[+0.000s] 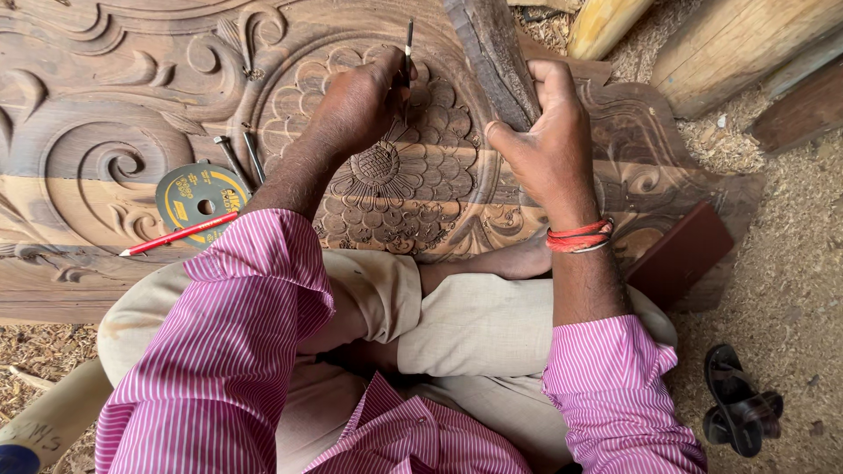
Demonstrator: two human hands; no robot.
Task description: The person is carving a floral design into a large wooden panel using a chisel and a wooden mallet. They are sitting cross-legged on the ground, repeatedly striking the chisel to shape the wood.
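Observation:
A large carved wooden panel with scrolls and a flower medallion lies in front of me. My left hand grips a thin metal chisel upright, its tip on the flower carving. My right hand is closed around a dark wooden mallet held just right of the chisel, above the panel. Red bands circle my right wrist. I sit cross-legged at the panel's near edge in a pink striped shirt.
On the panel to the left lie a round cutting disc, a red pencil and two slim metal chisels. Timber beams stand at the upper right. Sawdust covers the ground; black sandals lie at the lower right.

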